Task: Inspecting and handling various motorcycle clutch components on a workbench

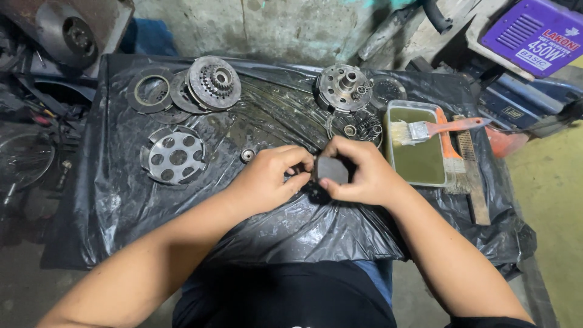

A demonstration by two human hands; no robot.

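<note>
We hold a small dark block point(332, 169) in both hands.
Our left hand point(267, 178) and right hand point(364, 173) have fingers clamped on it; next we likely need a steady grip, brush point(425, 130) at 2 o'clock.

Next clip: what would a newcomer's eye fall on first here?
Probably the two hands meeting at centre: the left hand and right hand together grip a small dark block over the black plastic sheet. Behind them lie greasy metal parts, such as a perforated round plate at left and a toothed hub further back. At right, a paintbrush rests across a tray of murky liquid.
</note>
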